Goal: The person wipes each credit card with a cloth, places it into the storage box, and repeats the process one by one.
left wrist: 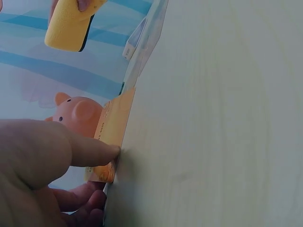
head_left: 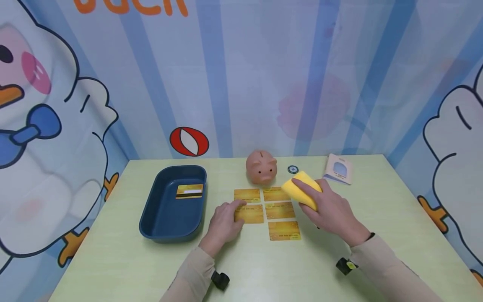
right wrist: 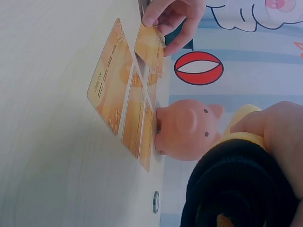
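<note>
Several gold bank cards lie in two columns on the table. My left hand (head_left: 225,222) pinches the edges of the left front card (head_left: 252,214) between thumb and fingers. In the right wrist view, that card (right wrist: 147,45) looks slightly tilted off the table. My right hand (head_left: 332,209) grips a yellow sponge (head_left: 300,191) above the table, just right of the cards. The sponge's dark fuzzy underside (right wrist: 232,175) fills the lower right wrist view. In front, on the right, a separate card (head_left: 284,231) lies flat.
A pink piggy bank (head_left: 261,168) stands behind the cards. To the left, a blue tray (head_left: 166,226) holds one gold card (head_left: 189,191), stripe side up. At the back right are a round chip (head_left: 292,169) and a small pale booklet or box (head_left: 338,169). A printed curtain hangs behind.
</note>
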Motion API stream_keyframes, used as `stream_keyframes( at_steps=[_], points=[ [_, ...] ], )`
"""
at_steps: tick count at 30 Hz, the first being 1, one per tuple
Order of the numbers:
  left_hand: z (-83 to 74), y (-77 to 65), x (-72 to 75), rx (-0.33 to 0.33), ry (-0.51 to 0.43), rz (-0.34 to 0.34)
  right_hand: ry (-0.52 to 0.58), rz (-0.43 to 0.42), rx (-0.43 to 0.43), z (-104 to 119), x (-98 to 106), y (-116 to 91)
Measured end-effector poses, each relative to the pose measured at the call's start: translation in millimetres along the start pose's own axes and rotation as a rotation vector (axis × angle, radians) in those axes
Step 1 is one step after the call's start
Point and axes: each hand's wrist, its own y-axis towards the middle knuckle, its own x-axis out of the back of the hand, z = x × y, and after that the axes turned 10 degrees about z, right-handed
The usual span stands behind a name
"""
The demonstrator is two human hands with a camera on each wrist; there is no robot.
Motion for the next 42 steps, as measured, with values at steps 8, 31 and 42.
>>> stream_keyframes(
  at_steps=[8,31,42],
  points=[
    [5.1,3.7,1.9,-0.065,-0.062,-0.010,0.003,-0.007,0.000,0,1,0],
    [-8.5,5.4,23.0,-0.060,-0.501,0.000,0.012,-0.016,0.036,7,-1,4],
    [-12.6,6.6,22.6,-0.089,-0.684,0.098,0.023,-0.004,0.102,21,-5,11]
  ],
)
